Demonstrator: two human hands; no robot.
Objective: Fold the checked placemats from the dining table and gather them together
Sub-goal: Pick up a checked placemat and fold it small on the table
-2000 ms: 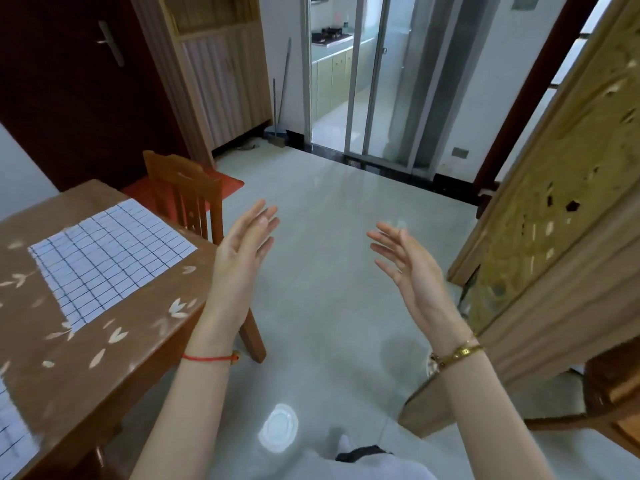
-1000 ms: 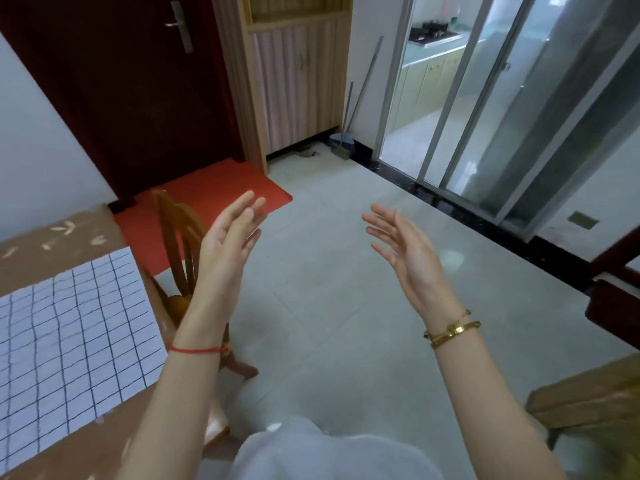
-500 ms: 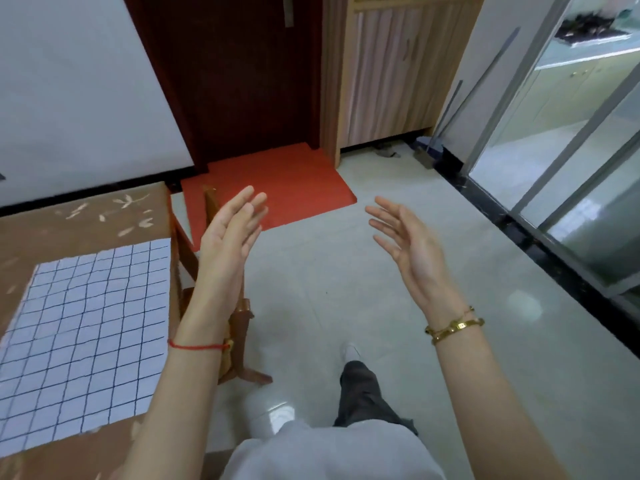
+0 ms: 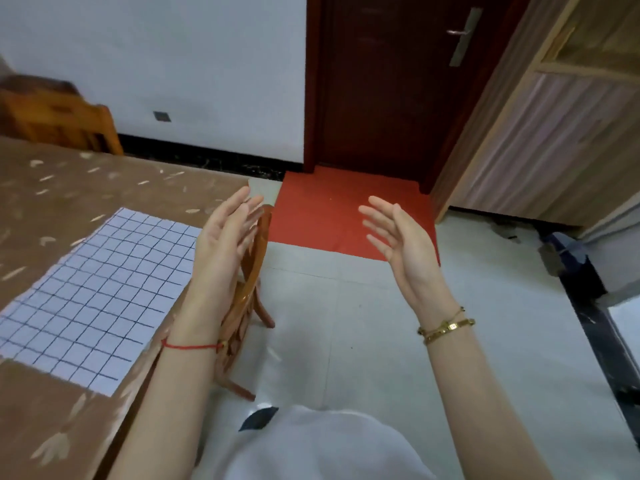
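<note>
Pre-fold stage imo: left hand (image 4: 225, 244) and right hand (image 4: 401, 244) hover empty, fingers relaxed, so next is reaching over to pinch the checked placemat (image 4: 93, 296) by an edge.

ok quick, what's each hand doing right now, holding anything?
Left hand: open, fingers straight, holding nothing, raised beside the table edge.
Right hand: open, palm turned inward, holding nothing.

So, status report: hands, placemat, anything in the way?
Left hand and right hand raised, fingers straight, empty. Checked placemat flat on dining table, unfolded, untouched. Wooden chair stands beside table edge, behind left hand.
</note>
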